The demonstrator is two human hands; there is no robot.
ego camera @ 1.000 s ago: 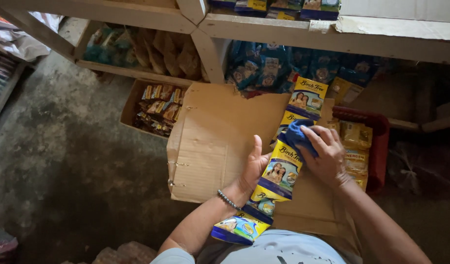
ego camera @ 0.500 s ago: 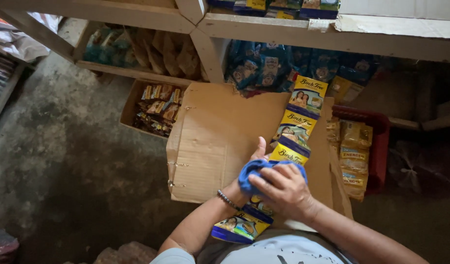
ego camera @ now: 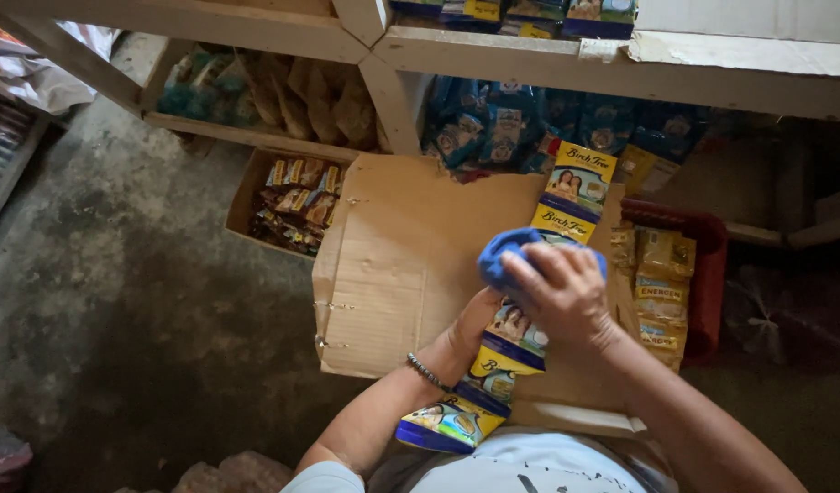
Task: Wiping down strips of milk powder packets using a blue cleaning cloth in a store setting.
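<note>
The right hand (ego camera: 566,292) has its grip closed on a crumpled blue cloth (ego camera: 507,256), fingers curled over the top of it, pressing it down on a long strip of joined yellow-and-blue sachets (ego camera: 520,338). The left hand (ego camera: 475,324) lies under and beside the strip at its middle, thumb side up; its fingers are hidden behind the strip and the right hand, so whether its grip is closed cannot be told. A dark beaded bracelet (ego camera: 427,372) sits on the left wrist. The strip runs from the person's lap, where its lowest sachet hangs just above a pale blue shirt (ego camera: 530,466), up and away to the foot of the shelving. It lies across a flattened brown cardboard box (ego camera: 393,274) with metal staples along its left edge, which carries the work in place of a desk. Just right of the strip, a red plastic crate (ego camera: 703,265) holds yellow packets (ego camera: 662,292), partly covered by the right forearm. Beyond the cardboard stands a pale wooden shelf frame (ego camera: 383,82); its lower bay behind the strip is packed with blue packets (ego camera: 493,128), and the bay to the left holds brown and green bags (ego camera: 265,91). An open cardboard tray of small dark sachets (ego camera: 297,201) rests on the grey concrete floor (ego camera: 119,301) beside the cardboard's upper left corner.
</note>
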